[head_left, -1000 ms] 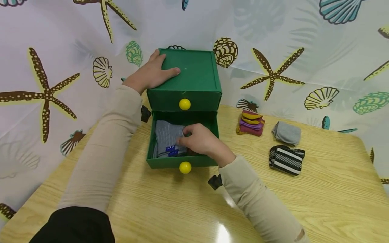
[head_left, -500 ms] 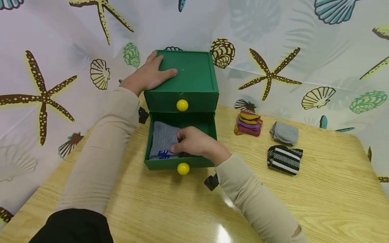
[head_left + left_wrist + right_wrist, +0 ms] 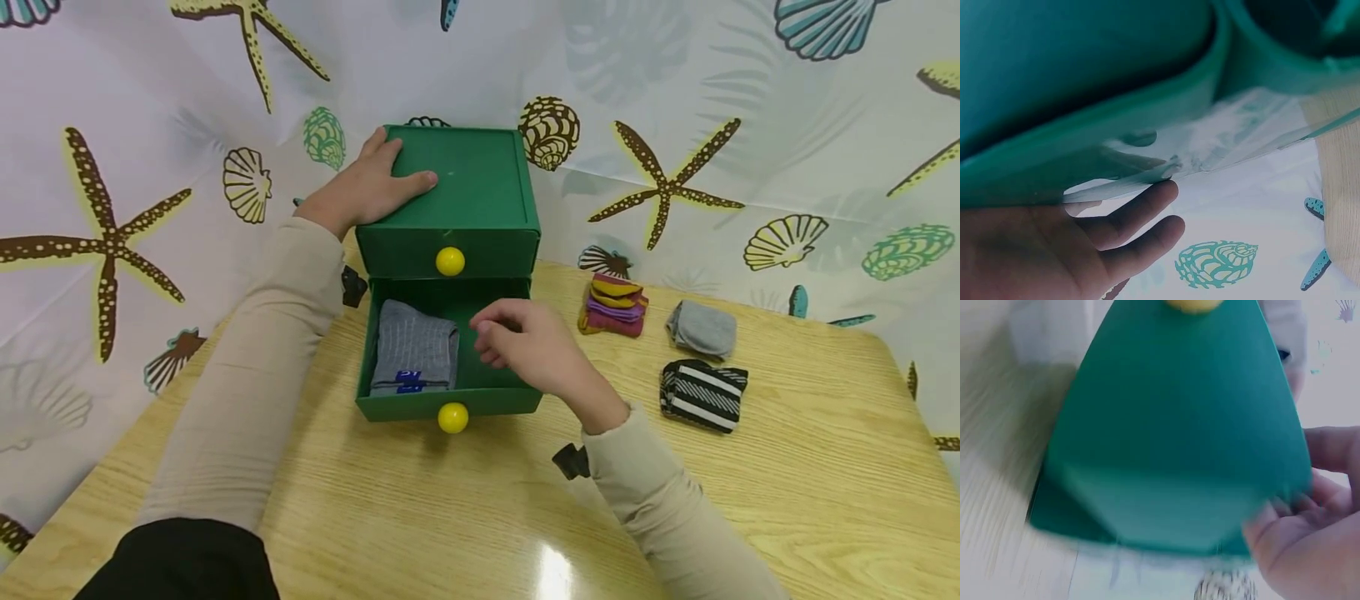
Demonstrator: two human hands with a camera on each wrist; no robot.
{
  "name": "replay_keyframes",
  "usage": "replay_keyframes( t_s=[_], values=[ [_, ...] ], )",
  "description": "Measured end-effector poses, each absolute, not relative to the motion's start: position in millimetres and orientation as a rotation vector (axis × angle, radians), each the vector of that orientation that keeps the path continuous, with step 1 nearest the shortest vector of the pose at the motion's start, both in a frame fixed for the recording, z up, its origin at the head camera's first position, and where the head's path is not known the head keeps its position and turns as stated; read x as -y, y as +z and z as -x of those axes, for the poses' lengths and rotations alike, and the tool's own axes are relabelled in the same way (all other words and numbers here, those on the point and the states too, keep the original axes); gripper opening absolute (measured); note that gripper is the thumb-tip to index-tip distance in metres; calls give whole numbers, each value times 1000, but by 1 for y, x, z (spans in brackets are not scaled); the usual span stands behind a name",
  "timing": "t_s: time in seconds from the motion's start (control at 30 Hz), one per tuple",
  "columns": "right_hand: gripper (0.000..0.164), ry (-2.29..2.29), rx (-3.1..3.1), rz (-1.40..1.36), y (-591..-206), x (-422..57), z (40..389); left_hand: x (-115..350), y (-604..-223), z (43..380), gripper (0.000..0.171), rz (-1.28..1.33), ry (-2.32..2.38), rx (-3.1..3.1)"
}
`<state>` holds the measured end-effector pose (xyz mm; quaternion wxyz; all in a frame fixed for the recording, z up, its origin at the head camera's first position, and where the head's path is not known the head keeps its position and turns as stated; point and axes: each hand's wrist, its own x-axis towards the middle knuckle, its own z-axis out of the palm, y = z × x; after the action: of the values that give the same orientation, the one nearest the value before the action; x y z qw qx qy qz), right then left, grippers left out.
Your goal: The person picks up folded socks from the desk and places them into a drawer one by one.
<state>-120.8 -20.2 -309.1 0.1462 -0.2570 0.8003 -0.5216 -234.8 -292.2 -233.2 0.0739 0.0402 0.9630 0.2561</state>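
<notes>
A green two-drawer box [image 3: 480, 187] stands on the table, its lower drawer [image 3: 401, 407] pulled out and its upper one closed. Folded grey ribbed socks [image 3: 417, 346] with blue labels lie in the left part of that lower drawer. My left hand [image 3: 367, 185] rests on the box's top left edge, thumb on the lid; in the left wrist view its fingers [image 3: 1141, 212] extend along the box's side. Over the drawer's right side hovers my right hand [image 3: 536, 342], loosely curled, holding nothing, apart from the socks. The right wrist view is blurred.
Right of the box lie a folded maroon, purple and mustard sock bundle [image 3: 615, 306], a folded light grey pair [image 3: 702, 328] and a black-and-white striped pair [image 3: 703, 395]. A shell-and-starfish cloth [image 3: 465, 67] hangs behind the wooden table [image 3: 390, 508].
My right hand has let go of the grey socks and moved right, away from them. The socks were shifted slightly within the drawer. My left hand has stayed on the box.
</notes>
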Motion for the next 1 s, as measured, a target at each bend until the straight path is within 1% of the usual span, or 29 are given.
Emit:
replay_keyframes(
  t_s=[0.17,0.33,0.47,0.6,0.7,0.8,0.9,1.0],
  values=[
    [22,-1851,-2271,682,-314,-31,124,290,-233,234,92,-124,763,-2900],
    [29,-1877,-2381,519,-330,-94,135,289,-234,232,91,-122,766,-2911],
    [34,-1677,-2601,357,-348,-145,145,289,-234,232,91,-122,764,-2913],
    [35,-1238,-2899,226,-365,-186,150,289,-234,232,91,-120,765,-2910],
    [36,-943,-2968,173,-376,-208,152,289,-234,232,91,-118,768,-2910],
    [41,-834,-2912,171,-385,-220,153,290,-234,233,91,-114,767,-2914],
    [49,-772,-2862,203,-390,-228,154,291,-235,233,91,-120,770,-2919],
    [63,-743,-2794,226,-393,-235,155,292,-236,233,91,-125,768,-2918]
  ],
)
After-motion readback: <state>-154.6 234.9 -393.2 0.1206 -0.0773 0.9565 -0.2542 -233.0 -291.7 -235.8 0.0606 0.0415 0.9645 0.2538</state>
